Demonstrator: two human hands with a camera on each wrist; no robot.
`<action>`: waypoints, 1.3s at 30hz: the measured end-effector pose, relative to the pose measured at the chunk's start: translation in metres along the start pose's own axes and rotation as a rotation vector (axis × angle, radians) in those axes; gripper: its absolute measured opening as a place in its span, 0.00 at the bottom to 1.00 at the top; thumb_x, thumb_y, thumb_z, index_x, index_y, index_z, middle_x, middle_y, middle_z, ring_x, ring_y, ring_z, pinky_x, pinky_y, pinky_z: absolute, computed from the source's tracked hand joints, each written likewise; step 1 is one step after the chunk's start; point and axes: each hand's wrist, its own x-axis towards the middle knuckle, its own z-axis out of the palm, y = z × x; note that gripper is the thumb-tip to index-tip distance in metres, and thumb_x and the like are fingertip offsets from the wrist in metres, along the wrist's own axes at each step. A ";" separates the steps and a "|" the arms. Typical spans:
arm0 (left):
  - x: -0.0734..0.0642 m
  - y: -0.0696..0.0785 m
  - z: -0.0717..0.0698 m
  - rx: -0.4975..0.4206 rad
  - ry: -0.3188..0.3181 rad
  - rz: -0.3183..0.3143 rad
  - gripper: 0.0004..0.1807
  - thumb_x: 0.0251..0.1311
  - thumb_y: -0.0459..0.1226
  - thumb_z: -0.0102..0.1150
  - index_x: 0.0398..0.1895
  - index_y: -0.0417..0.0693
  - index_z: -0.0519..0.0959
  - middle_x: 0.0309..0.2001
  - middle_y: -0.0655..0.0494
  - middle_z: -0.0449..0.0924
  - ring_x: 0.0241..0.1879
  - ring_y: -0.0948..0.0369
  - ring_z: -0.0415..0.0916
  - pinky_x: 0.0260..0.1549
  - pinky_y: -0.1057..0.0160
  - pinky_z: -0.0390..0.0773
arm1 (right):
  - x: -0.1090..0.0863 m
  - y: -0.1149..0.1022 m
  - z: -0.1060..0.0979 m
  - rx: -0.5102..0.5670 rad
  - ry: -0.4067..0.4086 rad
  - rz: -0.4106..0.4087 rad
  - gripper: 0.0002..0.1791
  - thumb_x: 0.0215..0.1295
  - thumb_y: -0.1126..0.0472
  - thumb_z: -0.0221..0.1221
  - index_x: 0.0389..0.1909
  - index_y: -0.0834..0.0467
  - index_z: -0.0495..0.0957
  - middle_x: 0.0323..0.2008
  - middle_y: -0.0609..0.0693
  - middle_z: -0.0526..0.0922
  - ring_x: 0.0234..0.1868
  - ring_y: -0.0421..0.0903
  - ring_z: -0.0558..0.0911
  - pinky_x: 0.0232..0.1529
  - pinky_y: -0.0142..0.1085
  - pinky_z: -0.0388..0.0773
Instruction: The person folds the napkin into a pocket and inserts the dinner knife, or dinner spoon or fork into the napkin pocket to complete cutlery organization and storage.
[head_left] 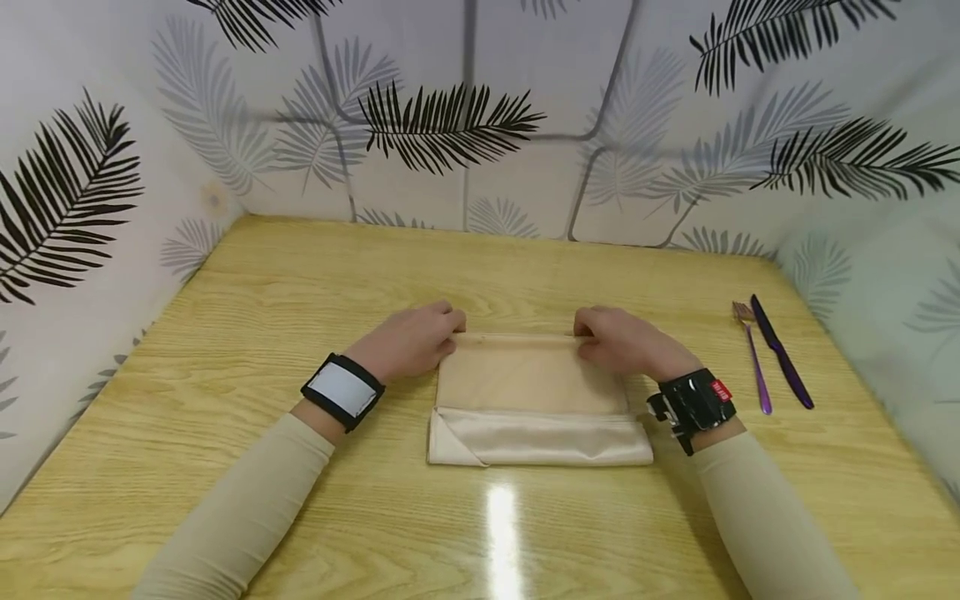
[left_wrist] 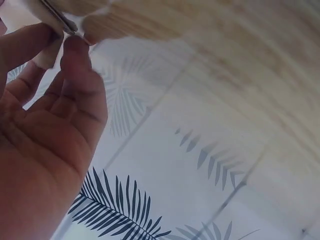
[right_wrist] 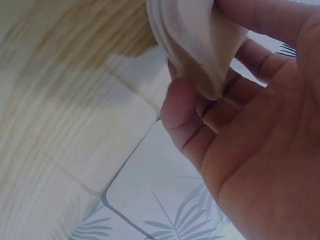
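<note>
A folded beige cloth rectangle with a satin-like sheen [head_left: 532,375] lay on the pale yellow wood-grain tabletop [head_left: 300,275], between the person's two hands. The left hand [head_left: 411,340] had its fingers clamped on the cloth's far left corner; the right hand [head_left: 622,340] pinched the far right corner, several layers gathered together. The far edge ran fairly straight between them, though the blurred wrist views made it hard to tell how far it was lifted. A glossier band [head_left: 555,439] crossed the near side, creased diagonally at its left end. Uneven pulling could have skewed the far edge, and the slick layers seemed liable to slide apart if either pinch missed one. A slim purple metal fork [head_left: 756,367] and a dark purple knife [head_left: 782,352] lay well apart, to the right.
</note>
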 end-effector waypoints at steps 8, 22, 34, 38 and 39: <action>0.002 0.001 0.002 0.018 -0.025 0.014 0.10 0.70 0.32 0.57 0.51 0.43 0.81 0.41 0.47 0.78 0.36 0.56 0.77 0.37 0.58 0.80 | -0.002 0.001 -0.001 0.013 -0.060 0.063 0.05 0.67 0.63 0.58 0.39 0.59 0.81 0.35 0.53 0.84 0.30 0.44 0.76 0.34 0.37 0.73; 0.003 -0.009 0.000 -0.320 -0.046 -0.023 0.11 0.76 0.38 0.49 0.56 0.49 0.76 0.44 0.54 0.84 0.39 0.62 0.77 0.44 0.60 0.77 | -0.010 0.018 -0.006 0.184 -0.131 -0.018 0.14 0.75 0.65 0.53 0.56 0.64 0.80 0.49 0.60 0.85 0.45 0.51 0.83 0.46 0.45 0.78; 0.004 -0.005 -0.004 -0.243 -0.004 -0.032 0.05 0.72 0.35 0.55 0.39 0.52 0.80 0.32 0.59 0.79 0.28 0.65 0.70 0.31 0.64 0.71 | -0.017 0.017 -0.012 0.077 -0.020 -0.071 0.08 0.69 0.65 0.62 0.30 0.52 0.78 0.24 0.43 0.69 0.24 0.38 0.64 0.31 0.33 0.62; 0.003 -0.004 -0.005 -0.210 0.012 0.014 0.13 0.70 0.32 0.52 0.51 0.51 0.83 0.46 0.56 0.86 0.39 0.63 0.79 0.41 0.60 0.79 | -0.019 0.015 -0.015 0.033 0.009 -0.078 0.05 0.67 0.64 0.65 0.32 0.52 0.83 0.26 0.44 0.78 0.26 0.38 0.71 0.31 0.34 0.67; 0.003 -0.004 -0.005 -0.208 0.014 0.023 0.15 0.70 0.31 0.51 0.53 0.51 0.83 0.49 0.55 0.86 0.42 0.63 0.80 0.44 0.59 0.80 | -0.019 0.015 -0.015 0.033 0.015 -0.079 0.03 0.66 0.64 0.66 0.33 0.52 0.85 0.28 0.44 0.82 0.26 0.38 0.73 0.31 0.34 0.69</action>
